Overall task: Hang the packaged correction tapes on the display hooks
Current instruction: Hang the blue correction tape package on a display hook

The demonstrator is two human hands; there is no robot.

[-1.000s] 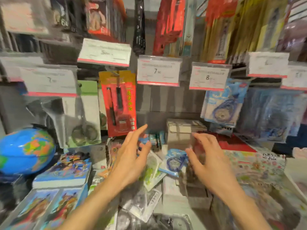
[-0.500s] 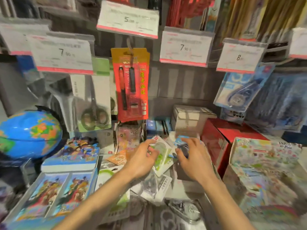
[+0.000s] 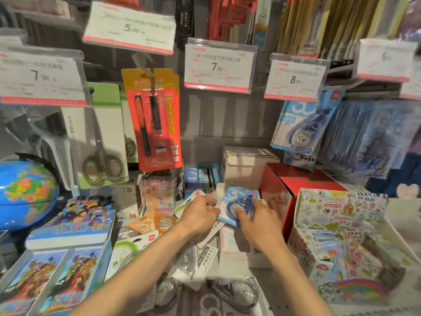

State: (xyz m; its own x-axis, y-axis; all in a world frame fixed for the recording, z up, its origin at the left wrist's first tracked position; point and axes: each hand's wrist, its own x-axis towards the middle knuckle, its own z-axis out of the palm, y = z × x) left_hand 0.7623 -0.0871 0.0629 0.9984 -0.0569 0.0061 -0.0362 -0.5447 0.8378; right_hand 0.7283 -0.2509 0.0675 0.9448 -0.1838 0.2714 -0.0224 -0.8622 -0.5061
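My right hand (image 3: 257,221) grips a blue packaged correction tape (image 3: 239,202) over a heap of loose packets on the shelf. My left hand (image 3: 199,215) is closed on a white-and-green packet (image 3: 190,201) just left of it. An orange packet (image 3: 157,223) lies further left in the heap. Clear packets (image 3: 234,290) lie near the front edge. A blue correction tape (image 3: 303,131) hangs from a hook under the 8.00 price tag (image 3: 295,79). The hook under the 7.90 price tag (image 3: 218,67) carries nothing that I can see.
A red pen pack (image 3: 155,119) and scissors (image 3: 102,156) hang at the left. A globe (image 3: 25,192) stands far left. A red box (image 3: 291,185) and a sticker display box (image 3: 337,224) stand at the right, cartoon notebooks (image 3: 75,222) at the lower left.
Both hands came down from near the hooks into the heap. The left hand closed on the white-and-green packet and the right hand took hold of the blue one. The view tilted downward.
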